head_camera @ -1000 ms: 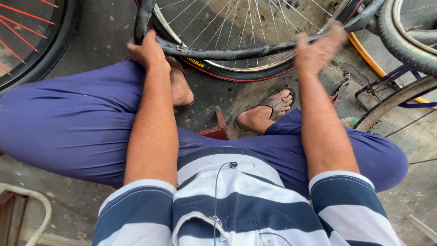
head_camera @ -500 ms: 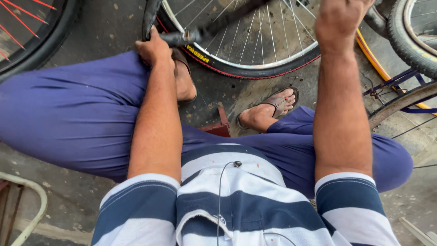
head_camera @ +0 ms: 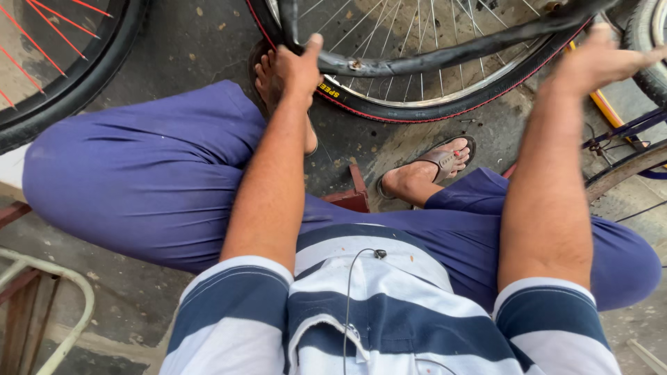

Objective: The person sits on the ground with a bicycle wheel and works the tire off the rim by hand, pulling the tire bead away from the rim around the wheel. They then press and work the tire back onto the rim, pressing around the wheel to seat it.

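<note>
Over the spoked wheel (head_camera: 417, 62) on the floor, left hand (head_camera: 295, 69) grips the black inner tube (head_camera: 445, 54) at the rim, right hand (head_camera: 597, 62) pushes under it half-open (fingers partly hidden); apparently mid-removal, next needing steady pull past the valve.
</note>
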